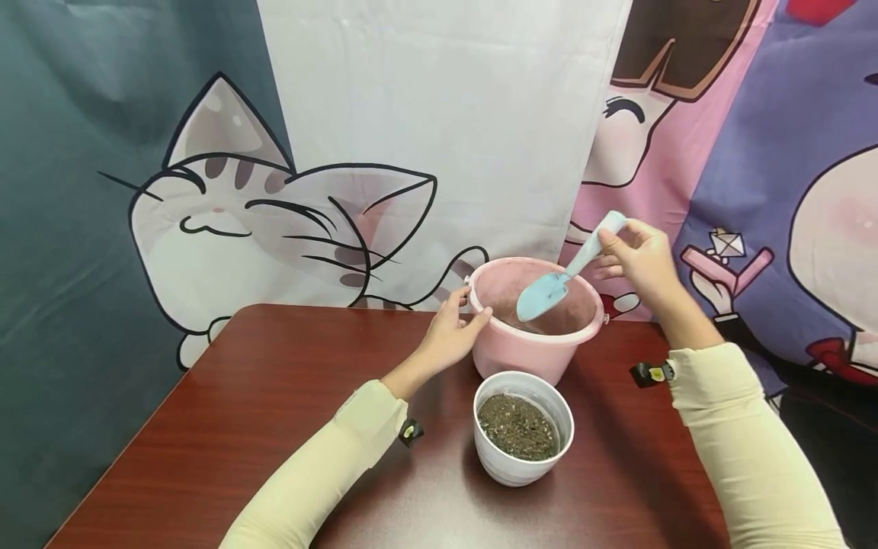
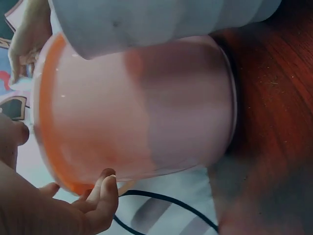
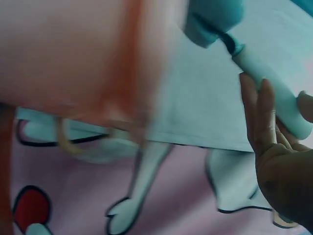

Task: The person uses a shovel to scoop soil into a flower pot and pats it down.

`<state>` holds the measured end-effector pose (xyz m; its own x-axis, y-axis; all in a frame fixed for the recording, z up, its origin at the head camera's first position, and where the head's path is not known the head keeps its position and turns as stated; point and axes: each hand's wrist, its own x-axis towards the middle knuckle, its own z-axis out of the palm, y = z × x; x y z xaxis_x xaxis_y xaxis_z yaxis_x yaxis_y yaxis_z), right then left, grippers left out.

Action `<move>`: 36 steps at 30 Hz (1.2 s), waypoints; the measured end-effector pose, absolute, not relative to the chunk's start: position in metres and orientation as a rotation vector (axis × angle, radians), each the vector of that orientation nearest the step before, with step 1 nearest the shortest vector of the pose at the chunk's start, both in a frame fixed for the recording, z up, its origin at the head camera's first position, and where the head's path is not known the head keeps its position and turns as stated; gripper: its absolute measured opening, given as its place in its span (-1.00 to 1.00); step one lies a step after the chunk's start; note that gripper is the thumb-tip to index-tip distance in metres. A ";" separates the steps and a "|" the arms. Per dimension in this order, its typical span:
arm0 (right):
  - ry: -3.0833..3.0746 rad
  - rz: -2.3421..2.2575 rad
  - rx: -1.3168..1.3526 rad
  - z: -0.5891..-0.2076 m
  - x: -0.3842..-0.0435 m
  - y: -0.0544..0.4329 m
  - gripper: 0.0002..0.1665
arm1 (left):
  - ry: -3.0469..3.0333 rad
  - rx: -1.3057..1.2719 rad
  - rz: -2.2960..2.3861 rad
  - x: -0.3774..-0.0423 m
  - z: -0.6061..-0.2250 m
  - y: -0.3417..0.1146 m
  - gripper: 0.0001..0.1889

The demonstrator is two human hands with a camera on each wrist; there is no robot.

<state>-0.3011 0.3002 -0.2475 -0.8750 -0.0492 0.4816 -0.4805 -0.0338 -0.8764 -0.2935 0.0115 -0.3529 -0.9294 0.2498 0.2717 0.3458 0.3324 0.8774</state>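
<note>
Below and to the left of the right grip (image 1: 645, 259), a light-blue scoop (image 1: 583, 255) slants down, its blade over the mouth of a pink bucket (image 1: 521, 354). The right grip pinches the scoop's pale handle between thumb and fingers. Across the bucket's mouth, the left grip (image 1: 446, 335) holds the rim on the side nearest it, thumb at the edge and fingers against the outer wall. Just right of the left grip, the bucket stands upright on the reddish-brown tabletop (image 1: 309, 396); its inside looks brownish, and what lies at the bottom cannot be made out. Lower in the head view than either grip, and between the two from side to side, a white pot (image 1: 511, 469) stands upright with dark, speckled soil (image 1: 517, 427) in it, near the bucket; whether they touch is unclear. Behind both grips hangs a cloth backdrop (image 1: 439, 84), with a cartoon cat (image 1: 206, 259) printed left of the left grip.
</note>
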 end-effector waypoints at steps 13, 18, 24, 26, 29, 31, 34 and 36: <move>-2.502 1.012 0.439 -0.293 -0.340 0.273 -0.62 | -2.400 -0.523 -1.800 -0.304 -0.366 0.021 -0.36; -2.528 0.855 0.491 -0.299 -0.344 0.264 -0.79 | -2.402 -0.521 -1.809 -0.305 -0.364 0.022 -0.35; -2.635 0.818 0.478 -0.308 -0.348 0.261 -0.86 | -2.430 -0.501 -1.809 -0.305 -0.366 0.022 -0.35; -2.666 0.818 0.465 -0.310 -0.349 0.262 -0.83 | -2.435 -0.502 -1.812 -0.305 -0.367 0.022 -0.34; -2.718 0.802 0.420 -0.310 -0.350 0.262 -0.81 | -2.431 -0.506 -1.825 -0.304 -0.367 0.022 -0.34; -2.750 0.785 0.384 -0.309 -0.352 0.261 -0.79 | -2.429 -0.503 -1.830 -0.305 -0.367 0.022 -0.34; -2.799 0.780 0.312 -0.305 -0.354 0.258 -0.76 | -2.431 -0.496 -1.830 -0.305 -0.366 0.021 -0.34; -2.818 0.786 0.278 -0.304 -0.355 0.257 -0.73 | -2.434 -0.498 -1.825 -0.305 -0.366 0.021 -0.34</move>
<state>-0.3553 0.2566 -0.3043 -0.9618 -0.1256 0.2433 -0.2334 0.8405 -0.4889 -0.3052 0.0208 -0.3659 -0.9461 0.2201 0.2376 0.2898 0.2475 0.9245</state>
